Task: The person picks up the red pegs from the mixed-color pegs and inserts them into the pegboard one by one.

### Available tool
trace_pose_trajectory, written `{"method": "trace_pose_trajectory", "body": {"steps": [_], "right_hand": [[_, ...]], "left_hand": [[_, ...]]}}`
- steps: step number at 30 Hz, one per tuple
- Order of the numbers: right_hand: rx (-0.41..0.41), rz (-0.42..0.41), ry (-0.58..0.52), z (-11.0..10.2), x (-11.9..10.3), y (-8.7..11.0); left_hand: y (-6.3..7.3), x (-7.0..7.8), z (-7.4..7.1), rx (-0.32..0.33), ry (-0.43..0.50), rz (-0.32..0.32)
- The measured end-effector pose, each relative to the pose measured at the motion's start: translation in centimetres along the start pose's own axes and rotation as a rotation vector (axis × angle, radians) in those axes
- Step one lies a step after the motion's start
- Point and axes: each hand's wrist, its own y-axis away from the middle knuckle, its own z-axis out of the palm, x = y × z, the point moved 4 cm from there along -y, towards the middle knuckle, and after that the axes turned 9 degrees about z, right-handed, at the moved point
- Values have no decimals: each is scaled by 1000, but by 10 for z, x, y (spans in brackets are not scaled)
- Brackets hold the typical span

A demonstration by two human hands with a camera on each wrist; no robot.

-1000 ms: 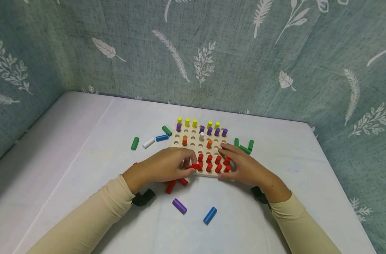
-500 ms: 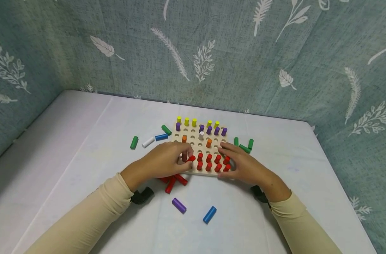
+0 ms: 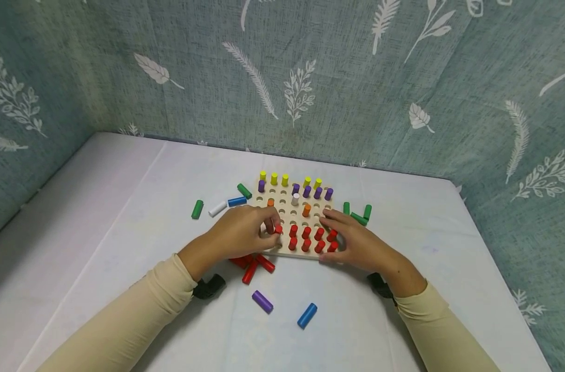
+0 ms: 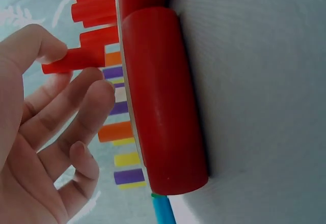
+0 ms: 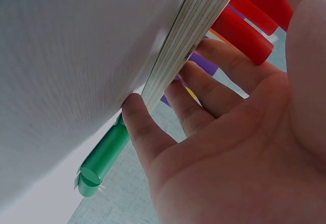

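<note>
My left hand (image 3: 238, 232) pinches a red peg (image 4: 76, 59) between thumb and index finger over the front left of the wooden peg board (image 3: 301, 254). The peg stands roughly upright; whether its lower end sits in a hole cannot be told. Just right of it, two rows of red pegs (image 3: 306, 232) stand in the board. My right hand (image 3: 357, 243) rests against the board's right edge, fingers spread and fairly straight, holding no peg. Farther back stand yellow pegs (image 3: 284, 180), purple pegs (image 3: 317, 192), orange pegs (image 3: 306, 210) and a white peg (image 3: 295, 199).
Loose red pegs (image 3: 250, 272) lie below my left hand. A purple peg (image 3: 262, 301) and a blue peg (image 3: 307, 315) lie nearer the front. Green, white (image 3: 218, 208) and blue pegs lie left of the board, with several green pegs (image 3: 359, 219) to its right.
My left hand has drawn slightly left and turned the red peg from lying sideways to upright. The right hand has stayed at the board's edge.
</note>
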Motion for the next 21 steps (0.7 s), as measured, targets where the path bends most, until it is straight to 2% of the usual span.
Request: {"method": "trace_pose_trajectory", "body": {"steps": [15,21], "right_hand": [[-5,13,-5,0,-1,0],[-8,13,-11,-1,-1,0]], "left_hand": [[0,-1,1,29,-11,11],[-1,-2,2,6,-7,4]]}}
